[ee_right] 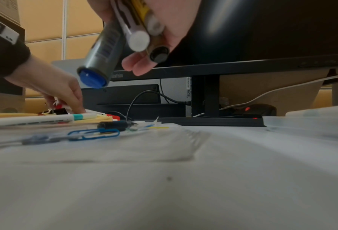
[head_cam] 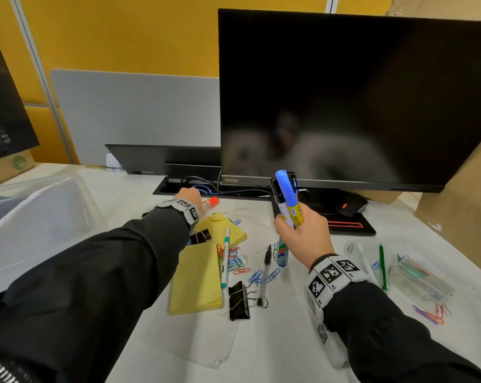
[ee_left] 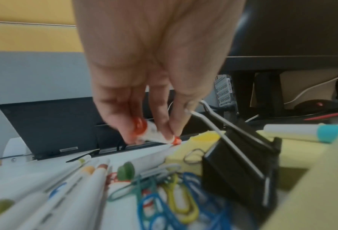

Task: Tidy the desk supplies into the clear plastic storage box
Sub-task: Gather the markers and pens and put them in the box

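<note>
My left hand (head_cam: 193,197) reaches to the far side of the desk and pinches a white marker with a red cap (head_cam: 212,202) that lies near the cable slot. In the left wrist view its fingertips (ee_left: 128,137) close round the red-capped marker (ee_left: 151,134). My right hand (head_cam: 294,225) is raised in front of the monitor and grips a bundle of markers: a blue-capped one (head_cam: 286,193) points up and a grey one (head_cam: 283,255) hangs down. From the right wrist view the grey marker's blue end (ee_right: 92,78) shows. The clear storage box (head_cam: 40,217) stands at the left.
Yellow sticky pads (head_cam: 197,280), black binder clips (head_cam: 238,301), coloured paper clips (head_cam: 235,262), several pens (head_cam: 265,272) and a small clear case (head_cam: 421,280) lie scattered on the white desk. A dark monitor (head_cam: 358,100) stands behind, and a cardboard box (head_cam: 465,205) at the right.
</note>
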`<state>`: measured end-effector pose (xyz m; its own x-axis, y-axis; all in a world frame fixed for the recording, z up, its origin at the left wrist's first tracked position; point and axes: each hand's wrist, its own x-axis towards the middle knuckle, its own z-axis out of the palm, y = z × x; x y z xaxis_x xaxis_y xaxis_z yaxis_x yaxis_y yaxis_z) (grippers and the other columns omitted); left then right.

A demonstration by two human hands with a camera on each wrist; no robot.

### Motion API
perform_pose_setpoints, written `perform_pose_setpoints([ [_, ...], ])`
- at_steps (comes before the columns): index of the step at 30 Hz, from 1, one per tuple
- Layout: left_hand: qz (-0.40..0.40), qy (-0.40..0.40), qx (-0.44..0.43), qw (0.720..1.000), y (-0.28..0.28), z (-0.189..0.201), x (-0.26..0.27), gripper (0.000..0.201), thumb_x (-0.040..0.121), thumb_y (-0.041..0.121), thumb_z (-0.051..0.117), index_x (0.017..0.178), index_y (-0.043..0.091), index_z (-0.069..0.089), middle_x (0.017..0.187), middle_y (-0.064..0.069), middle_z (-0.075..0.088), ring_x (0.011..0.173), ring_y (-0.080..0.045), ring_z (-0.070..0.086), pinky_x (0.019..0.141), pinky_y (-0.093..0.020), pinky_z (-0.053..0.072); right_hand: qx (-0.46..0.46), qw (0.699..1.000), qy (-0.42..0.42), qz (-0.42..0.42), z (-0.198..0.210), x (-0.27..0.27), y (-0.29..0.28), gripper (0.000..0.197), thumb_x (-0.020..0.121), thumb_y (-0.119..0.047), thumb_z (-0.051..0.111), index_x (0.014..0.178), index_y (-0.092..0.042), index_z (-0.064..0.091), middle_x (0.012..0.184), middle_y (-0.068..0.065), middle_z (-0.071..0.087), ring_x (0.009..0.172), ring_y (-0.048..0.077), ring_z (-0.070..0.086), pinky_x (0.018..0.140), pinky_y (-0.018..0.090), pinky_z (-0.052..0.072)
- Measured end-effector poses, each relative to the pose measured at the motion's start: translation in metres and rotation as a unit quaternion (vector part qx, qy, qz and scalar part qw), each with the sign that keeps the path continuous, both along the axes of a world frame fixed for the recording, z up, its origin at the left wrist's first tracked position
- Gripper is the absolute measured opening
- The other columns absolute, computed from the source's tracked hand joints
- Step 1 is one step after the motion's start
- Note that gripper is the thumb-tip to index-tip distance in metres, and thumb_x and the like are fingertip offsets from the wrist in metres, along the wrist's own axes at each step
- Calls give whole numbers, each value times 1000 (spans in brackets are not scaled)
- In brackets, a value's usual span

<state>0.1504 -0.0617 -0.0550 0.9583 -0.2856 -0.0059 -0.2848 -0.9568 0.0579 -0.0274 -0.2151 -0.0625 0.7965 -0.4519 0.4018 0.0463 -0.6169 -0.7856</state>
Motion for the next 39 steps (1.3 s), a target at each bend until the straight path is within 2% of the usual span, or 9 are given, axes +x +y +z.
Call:
perform_pose_setpoints([
  [5,18,-57,-73,996,15,16,-15,25,91,20,52,108,2,57,110,-15,64,101,-29,62,83,-33,50,41,998,35,25,-1,1,-2,20,84,-11,55,76,-29,49,81,15,65,67,19,66,52,9,50],
  [10,2,-67,-210,976,24,31,-63,27,94,28,43,112,8,40,102,-15,63,90,-33,62,69,-35,45,8,998,55,18,2,-2,4,16,82,-19,65,86,-25,51,83,12,63,72,34,67,72,38,57],
  [14,-87,124,-487,860,23,50,-125,34,94,29,46,122,11,39,85,-5,61,68,-19,58,55,-27,42,118,992,-32,4,20,-7,14,24,74,-18,75,87,-15,55,66,3,58,49,17,57,53,26,50],
  [18,-138,252,-595,750,17,61,-163,23,95,22,48,116,15,54,89,2,61,79,-11,57,65,-23,45,286,953,-91,52,41,-11,34,15,78,-20,71,81,-8,62,62,4,60,42,7,57,53,26,51],
  [24,-116,231,-613,747,8,53,-185,35,96,24,45,131,22,50,114,4,61,93,-7,56,77,-20,47,428,897,-75,76,44,-12,61,25,74,-23,75,93,-11,65,91,13,68,89,27,68,84,41,55],
  [26,-110,296,-576,754,9,50,-187,37,96,30,42,133,32,43,118,3,58,103,-14,54,84,-34,46,445,891,-64,60,45,-13,67,23,74,-18,75,92,-11,64,91,13,67,87,27,67,84,42,55],
  [31,-106,475,-592,642,27,54,-185,19,90,18,47,108,19,55,99,-6,63,90,-23,63,82,-40,53,436,896,-52,65,49,-19,78,11,75,-16,72,81,-16,63,72,5,61,74,22,63,79,43,55],
  [34,-124,498,-569,642,35,60,-182,20,87,7,44,102,12,56,86,-8,62,77,-19,65,69,-31,59,415,903,-57,93,52,-24,88,9,77,-15,71,73,-16,63,64,3,58,69,22,60,77,42,54],
  [39,-106,461,-473,743,45,68,-180,15,86,7,53,101,6,56,87,-10,59,74,-17,61,71,-26,58,393,912,-20,115,51,-32,101,12,85,-19,62,74,-17,58,64,2,55,63,16,56,65,30,50],
])
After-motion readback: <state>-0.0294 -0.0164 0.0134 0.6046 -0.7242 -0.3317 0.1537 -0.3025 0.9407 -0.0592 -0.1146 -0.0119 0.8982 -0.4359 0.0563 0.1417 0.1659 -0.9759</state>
